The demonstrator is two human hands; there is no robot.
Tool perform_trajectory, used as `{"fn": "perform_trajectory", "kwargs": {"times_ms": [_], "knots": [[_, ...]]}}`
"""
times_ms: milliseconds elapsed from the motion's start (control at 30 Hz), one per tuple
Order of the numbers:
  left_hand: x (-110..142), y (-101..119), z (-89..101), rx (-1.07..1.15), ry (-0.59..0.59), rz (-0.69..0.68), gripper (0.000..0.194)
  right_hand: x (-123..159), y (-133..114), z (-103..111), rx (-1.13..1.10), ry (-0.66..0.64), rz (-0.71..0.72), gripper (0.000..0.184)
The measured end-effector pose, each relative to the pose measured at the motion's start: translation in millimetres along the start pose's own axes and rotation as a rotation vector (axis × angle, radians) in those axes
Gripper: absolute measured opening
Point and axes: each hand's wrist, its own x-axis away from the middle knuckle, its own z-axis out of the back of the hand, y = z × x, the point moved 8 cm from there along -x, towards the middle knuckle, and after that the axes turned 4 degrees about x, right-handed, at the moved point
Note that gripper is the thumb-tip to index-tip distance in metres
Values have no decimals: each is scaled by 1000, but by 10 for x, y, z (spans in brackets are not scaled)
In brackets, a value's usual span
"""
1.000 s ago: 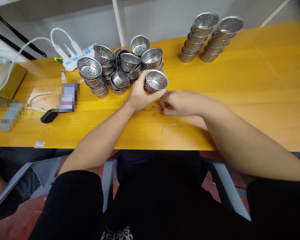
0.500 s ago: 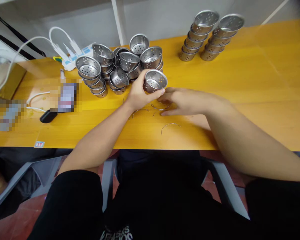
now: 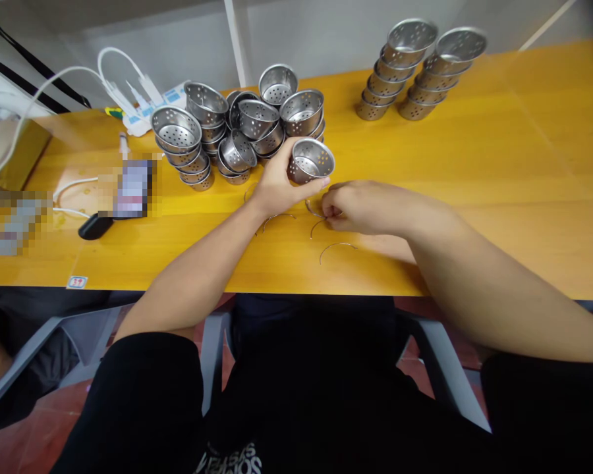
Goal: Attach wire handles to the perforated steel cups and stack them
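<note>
In my left hand is a perforated metal cup, gripped by its side with the open rim facing up. Just right of it, my right hand has its fingers pinched together low over the table, on a thin curved wire; the fingertips are partly hidden. Further curved wires lie close by, one loose wire nearer the table's front edge and another wire below my left wrist.
Several piled perforated cups stand behind my left hand, beside a stack. Two more stacks stand at the back right. A power strip with cables, a phone and a black object occupy the left side of the yellow table.
My right hand's fingers have closed from a spread reach into a pinch among the wires. The cup stays in my left hand, barely shifted.
</note>
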Motion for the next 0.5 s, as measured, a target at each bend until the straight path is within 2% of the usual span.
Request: {"fn": "perform_trajectory", "kwargs": {"times_ms": [100,200,367,500], "knots": [[7,-2,-8,14,-5,10,111,6,-80,6,50,-116,-124,11],[6,6,-8,23,-2,16,111,4,-196,38,104,-166,-173,11],[-6,-8,-8,21,-8,15,111,-11,-315,35,234,-196,-133,7],[-3,-27,-10,2,-18,16,111,-12,-308,13,260,-172,-97,10]]}}
